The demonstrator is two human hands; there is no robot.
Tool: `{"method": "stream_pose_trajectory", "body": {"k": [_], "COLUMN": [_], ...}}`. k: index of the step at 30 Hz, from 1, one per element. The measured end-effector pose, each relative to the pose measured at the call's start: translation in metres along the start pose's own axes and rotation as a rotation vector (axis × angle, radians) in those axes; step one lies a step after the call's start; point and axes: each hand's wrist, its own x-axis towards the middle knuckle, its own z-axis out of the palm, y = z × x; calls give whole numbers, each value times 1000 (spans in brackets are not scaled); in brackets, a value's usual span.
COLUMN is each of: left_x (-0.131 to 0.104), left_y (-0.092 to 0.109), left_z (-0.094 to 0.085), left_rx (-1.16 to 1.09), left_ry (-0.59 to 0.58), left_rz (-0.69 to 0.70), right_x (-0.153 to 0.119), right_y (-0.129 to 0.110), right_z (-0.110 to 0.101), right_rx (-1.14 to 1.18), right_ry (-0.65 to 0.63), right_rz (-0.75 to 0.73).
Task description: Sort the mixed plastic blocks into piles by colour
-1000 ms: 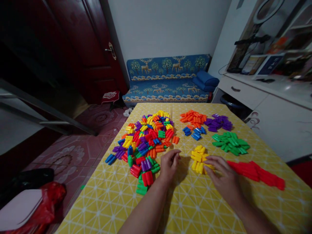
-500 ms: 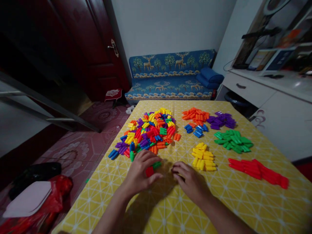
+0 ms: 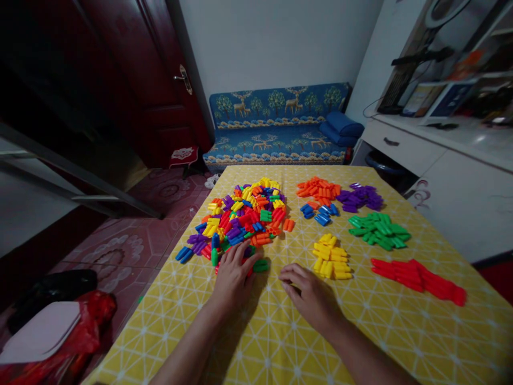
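My left hand (image 3: pixel 232 275) reaches palm down over the near edge of a mixed pile of plastic bullet-shaped building blocks (image 3: pixel 240 222). Its fingers are spread and bent above red pieces partly hidden beneath them. A green block (image 3: pixel 261 265) lies beside its thumb. My right hand (image 3: pixel 308 291) rests low over the cloth, fingers loosely curled and thumb apart from the index finger, with nothing visible in between. Just beyond it sits a heap of yellow blocks (image 3: pixel 332 258).
Sorted heaps lie at the right: orange blocks (image 3: pixel 318 188), blue blocks (image 3: pixel 323 215), purple blocks (image 3: pixel 360 198), green blocks (image 3: pixel 379 231) and a row of red blocks (image 3: pixel 419 279). A yellow patterned cloth (image 3: pixel 276 342) covers the table. Behind it stands a blue sofa (image 3: pixel 276 136).
My left hand has moved forward and lowered onto the pile's near edge. The green block near its fingers now lies on the cloth. My right hand has barely moved.
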Motion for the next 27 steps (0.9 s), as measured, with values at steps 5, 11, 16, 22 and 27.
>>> {"method": "stream_pose_trajectory", "body": {"k": [5, 11, 16, 22, 27], "left_x": [33, 66, 64, 52, 48], "left_y": [5, 38, 62, 68, 69], "left_z": [2, 18, 36, 34, 36], "left_rx": [-167, -1127, -1773, -1388, -1026], "left_ry": [95, 236, 101, 60, -52], "left_rz": [-170, -465, -595, -382, -117], "right_x": [2, 1, 1, -2, -1], "right_y": [0, 14, 18, 9, 17], "right_z": [-1, 5, 11, 5, 8], "right_rx": [33, 117, 281, 283, 316], "right_ry": [16, 147, 152, 263, 384], "right_rz": [6, 158, 213, 164, 31]}}
